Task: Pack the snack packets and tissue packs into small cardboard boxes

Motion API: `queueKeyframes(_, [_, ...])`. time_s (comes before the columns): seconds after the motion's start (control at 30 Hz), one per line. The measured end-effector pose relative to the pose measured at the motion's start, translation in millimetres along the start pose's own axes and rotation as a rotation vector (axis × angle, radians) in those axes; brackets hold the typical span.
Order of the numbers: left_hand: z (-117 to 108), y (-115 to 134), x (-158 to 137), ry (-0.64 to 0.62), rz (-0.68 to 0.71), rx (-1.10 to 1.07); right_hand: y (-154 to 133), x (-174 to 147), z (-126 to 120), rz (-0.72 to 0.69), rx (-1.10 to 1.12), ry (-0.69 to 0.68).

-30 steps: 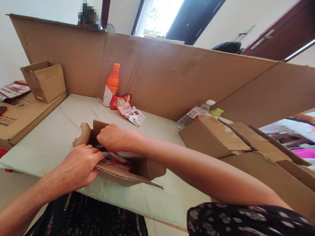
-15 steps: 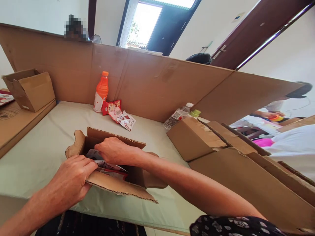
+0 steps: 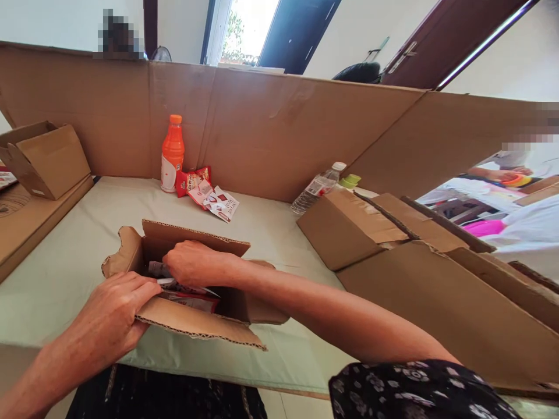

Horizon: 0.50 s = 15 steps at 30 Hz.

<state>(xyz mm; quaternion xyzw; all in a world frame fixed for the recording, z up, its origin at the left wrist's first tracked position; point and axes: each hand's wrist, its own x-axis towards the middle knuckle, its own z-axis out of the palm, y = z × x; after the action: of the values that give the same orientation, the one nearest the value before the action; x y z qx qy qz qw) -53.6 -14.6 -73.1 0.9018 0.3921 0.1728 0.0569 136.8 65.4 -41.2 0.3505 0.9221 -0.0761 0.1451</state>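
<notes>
- Head view: the open box [image 3: 201, 325] stands on the surface [image 3: 56, 262] directly in front of the person, its near flap folded outward.
- Left hand [image 3: 117, 308]: fingers lie over the near rim of the box, thumb outside; the grip appears to pinch the cardboard.
- Right hand [image 3: 190, 265]: in the mouth of the box, fingers curled. Fingertips are hidden; whether this grip pinches anything cannot be told.
- Contents: a red-and-white packet [image 3: 196, 301] lies inside the box by the near wall, partly covered by other packaging.
- Far side: an orange bottle [image 3: 172, 154] is upright beside snack packets [image 3: 192, 180]; a clear bottle [image 3: 318, 189] is tilted beside a carton [image 3: 336, 233].
- Hazard, box: it may slide or twist if the left grip slackens while the right hand pushes.
- Hazard, flap: the near flap has a ragged edge; a hard pull may tear it.
- Hazard, packet: it may crease or snag if forced against the wall.
- Hazard, clear bottle: a knock to the carton could make it roll.
</notes>
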Motion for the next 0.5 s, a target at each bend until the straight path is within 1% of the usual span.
queueKeyframes(0.07, [-2.9, 2.2, 0.4, -0.003, 0.009, 0.002, -0.4, 0.0, -0.6, -0.006, 0.047, -0.001])
queueKeyframes(0.13, [-5.2, 4.6, -0.7, -0.021, 0.016, 0.008, 0.3, -7.2, -0.9, -0.026, 0.082, 0.044])
queueKeyframes(0.2, [-5.9, 5.5, -3.9, -0.024, 0.037, 0.028, 3.7, -22.6, 0.1, -0.039, 0.118, 0.112])
queueKeyframes(0.23, [-5.5, 5.2, -6.4, -0.004, 0.054, 0.048, 6.8, -32.7, 1.3, -0.038, 0.149, 0.152])
queueKeyframes(0.3, [-4.0, 3.7, -12.4, 0.086, 0.098, 0.095, 15.5, -55.3, 5.7, -0.028, 0.245, 0.260])
queueKeyframes(0.4, [-2.0, 1.9, -21.4, 0.230, 0.136, 0.116, 31.0, -85.0, 16.7, -0.019, 0.373, 0.480])
queueKeyframes(0.5, [-1.1, 3.3, -28.2, 0.352, 0.080, 0.095, 42.9, -99.1, 28.4, -0.024, 0.407, 0.642])
